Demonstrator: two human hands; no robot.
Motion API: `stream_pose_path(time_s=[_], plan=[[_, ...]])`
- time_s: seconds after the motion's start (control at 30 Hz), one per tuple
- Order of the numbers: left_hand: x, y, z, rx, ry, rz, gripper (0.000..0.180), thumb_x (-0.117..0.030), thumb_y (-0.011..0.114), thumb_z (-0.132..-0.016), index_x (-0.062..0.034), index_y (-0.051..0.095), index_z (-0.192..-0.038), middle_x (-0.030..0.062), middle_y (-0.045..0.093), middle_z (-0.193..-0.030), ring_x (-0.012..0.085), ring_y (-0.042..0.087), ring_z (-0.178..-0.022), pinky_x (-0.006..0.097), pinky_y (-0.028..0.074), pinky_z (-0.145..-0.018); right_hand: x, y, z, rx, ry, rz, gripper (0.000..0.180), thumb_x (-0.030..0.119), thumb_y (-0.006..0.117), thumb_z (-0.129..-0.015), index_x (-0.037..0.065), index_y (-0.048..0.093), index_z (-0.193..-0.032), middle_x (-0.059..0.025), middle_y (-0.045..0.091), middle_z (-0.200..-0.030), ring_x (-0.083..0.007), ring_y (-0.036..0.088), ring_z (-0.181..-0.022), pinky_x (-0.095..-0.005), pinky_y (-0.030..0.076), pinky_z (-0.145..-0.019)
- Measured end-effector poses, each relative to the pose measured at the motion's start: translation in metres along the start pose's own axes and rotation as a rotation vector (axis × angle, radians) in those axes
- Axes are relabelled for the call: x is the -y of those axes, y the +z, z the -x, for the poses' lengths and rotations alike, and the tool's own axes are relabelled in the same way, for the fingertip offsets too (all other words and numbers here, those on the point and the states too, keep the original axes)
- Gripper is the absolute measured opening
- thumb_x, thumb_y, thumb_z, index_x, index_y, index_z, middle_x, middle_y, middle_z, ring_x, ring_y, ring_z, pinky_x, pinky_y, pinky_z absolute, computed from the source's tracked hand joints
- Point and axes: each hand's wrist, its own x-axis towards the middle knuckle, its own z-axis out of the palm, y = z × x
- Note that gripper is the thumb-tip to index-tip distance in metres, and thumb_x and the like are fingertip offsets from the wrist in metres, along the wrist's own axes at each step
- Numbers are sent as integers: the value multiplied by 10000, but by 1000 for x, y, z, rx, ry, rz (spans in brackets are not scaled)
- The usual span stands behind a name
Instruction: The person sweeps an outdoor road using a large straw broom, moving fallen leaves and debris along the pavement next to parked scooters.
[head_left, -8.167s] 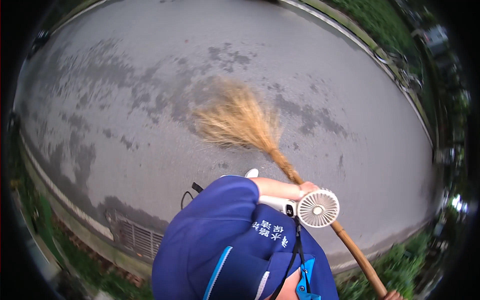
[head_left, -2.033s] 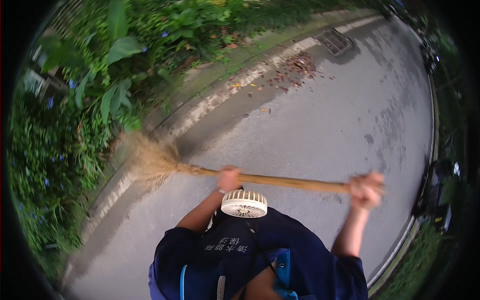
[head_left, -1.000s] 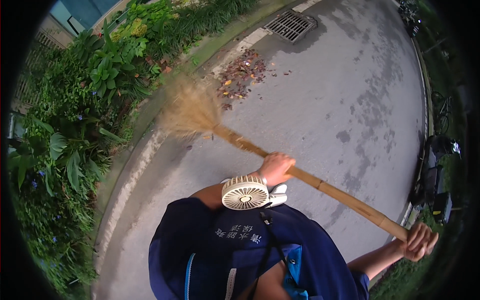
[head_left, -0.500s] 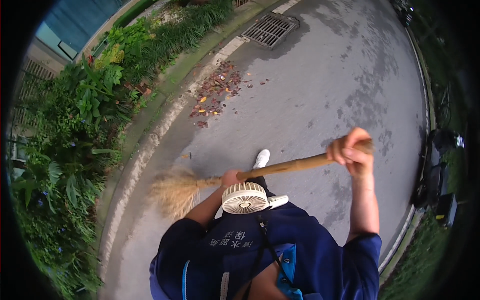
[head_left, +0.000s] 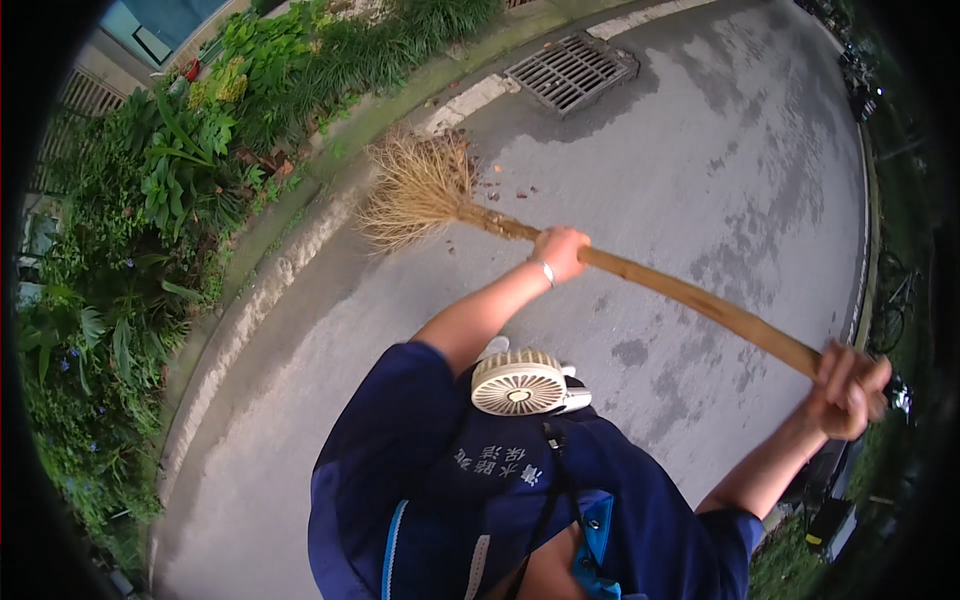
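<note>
A twig broom with a long wooden handle slants across the road from upper left to lower right. My left hand, with a pale band at its wrist, is closed round the handle just below where the twigs are bound. My right hand grips the handle's far end, out to the right. The fanned bristles lie over the gutter beside the kerb and cover most of a pile of fallen leaves. A few loose leaves show to the right of the bristles.
A metal drain grate lies in the road beyond the bristles. Along the left runs a stone kerb with a planted bed behind it. A white handheld fan hangs at my chest. Dark parked vehicles stand at the right edge.
The bristles have swung from beside me forward onto the leaf pile. My left hand has reached ahead, while my right hand has moved right and nearer to me, both still gripping the broom.
</note>
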Motion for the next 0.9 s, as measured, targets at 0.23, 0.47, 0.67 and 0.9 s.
stream_pose_path(time_s=[0.23,0.47,0.67,0.9], plan=[[-105,46,-18,97,91,202,234,-277,721,-675,-97,616,-781,102,617,-677,301,628,-681,409,479,-607,16,-207,-45,-100,-59,-129,205,37,520,-791,-7,468,-985,64,400,-462,-16,380,-337,-150,358,-382],[-90,173,-104,168,-336,325,371,-422,746,-672,-78,673,-790,125,639,-684,290,632,-644,392,489,-602,-98,-282,-169,278,493,-112,248,164,662,-781,94,467,-917,63,356,-479,-83,373,-410,-300,432,-606],[-32,148,-289,-272,-368,210,162,-247,679,-706,-153,673,-837,133,657,-810,343,626,-790,416,503,-692,-134,-240,-291,593,377,47,204,197,618,-801,125,428,-804,50,360,-523,-94,417,-537,-341,437,-795],[0,55,-417,-427,-225,92,85,-202,647,-706,-145,660,-769,131,646,-772,351,616,-773,440,494,-667,-189,-272,-379,462,274,87,166,146,558,-783,116,413,-859,61,305,-547,-87,395,-573,-376,411,-855]])
